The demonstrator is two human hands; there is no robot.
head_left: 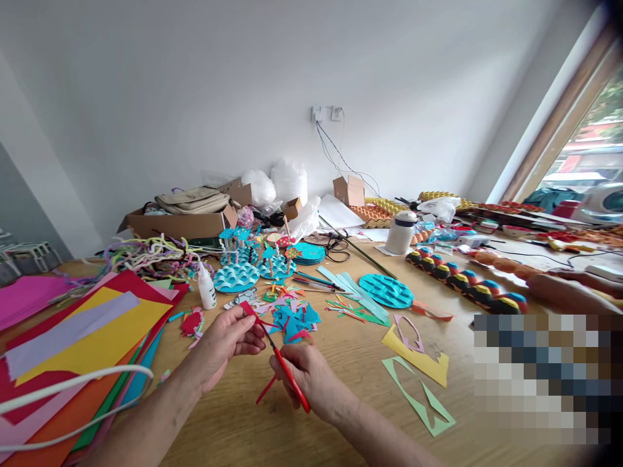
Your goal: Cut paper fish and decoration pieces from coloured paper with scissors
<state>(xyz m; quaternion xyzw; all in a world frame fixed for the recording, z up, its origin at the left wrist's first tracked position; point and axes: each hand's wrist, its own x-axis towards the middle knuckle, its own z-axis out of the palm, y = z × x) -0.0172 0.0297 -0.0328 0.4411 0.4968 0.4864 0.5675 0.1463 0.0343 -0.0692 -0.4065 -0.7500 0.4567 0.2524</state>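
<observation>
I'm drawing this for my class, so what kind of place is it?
Probably a craft room or workshop: coloured paper sheets lie piled on the left, the right hand holds red-handled scissors, and cut paper scraps lie on the wooden table.

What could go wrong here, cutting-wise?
Scissors in the right hand: the blades sit close to the left hand, so a slip might nick its fingers.

Red paper pinched in that hand is small; it could twist and spoil the cut.

Loose blue cutouts lie just beyond the hands, so a trimmed bit might drop among them and get lost.
</observation>
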